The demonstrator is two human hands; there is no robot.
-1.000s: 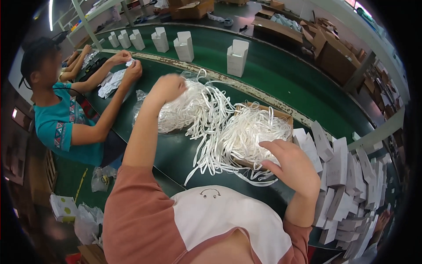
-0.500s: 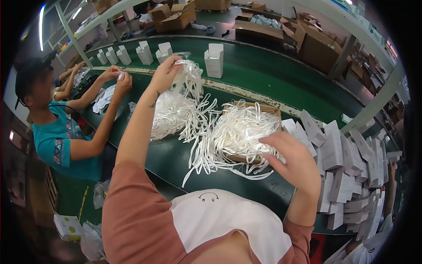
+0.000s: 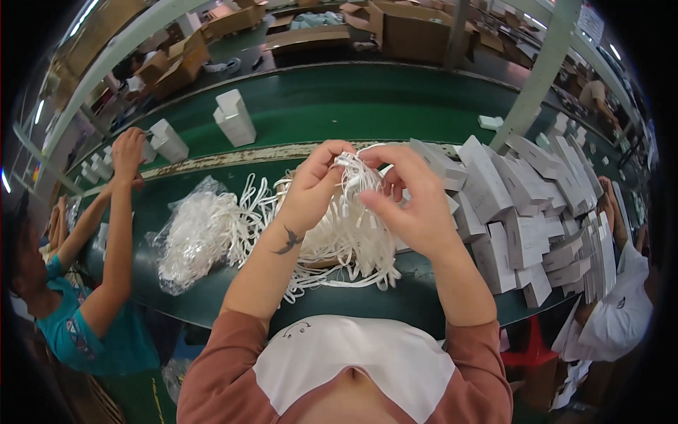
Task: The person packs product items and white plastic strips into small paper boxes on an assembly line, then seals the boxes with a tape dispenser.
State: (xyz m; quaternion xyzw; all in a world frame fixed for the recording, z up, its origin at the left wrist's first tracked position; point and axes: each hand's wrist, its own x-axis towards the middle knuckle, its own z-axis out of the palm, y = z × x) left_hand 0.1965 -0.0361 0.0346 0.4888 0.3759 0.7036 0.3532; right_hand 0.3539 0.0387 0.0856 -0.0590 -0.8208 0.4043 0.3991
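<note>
Forearms (image 3: 265, 265) converge from below; the left hand (image 3: 318, 180) grips a bundle of white cords (image 3: 355, 178) above the heaped cords (image 3: 357, 244); the right hand (image 3: 418, 201) curves around its side, grip indeterminable.

This is a factory workshop, most likely a packing line. A long green conveyor belt (image 3: 332, 102) curves across the upper half of the frame, with white cartons (image 3: 234, 120) spaced out along it at the upper left. A dark green workbench (image 3: 417, 297) runs alongside, bearing heaped white cords (image 3: 353, 247) in the middle and a big pile of slim white boxes (image 3: 494, 184) at the right. Co-workers sit along the same bench: one in a teal shirt (image 3: 95, 332) at the left, one in a white shirt (image 3: 618, 311) at the right. Pale metal posts (image 3: 547, 71) and bulk cardboard boxes (image 3: 413, 30) fill the top.
</note>
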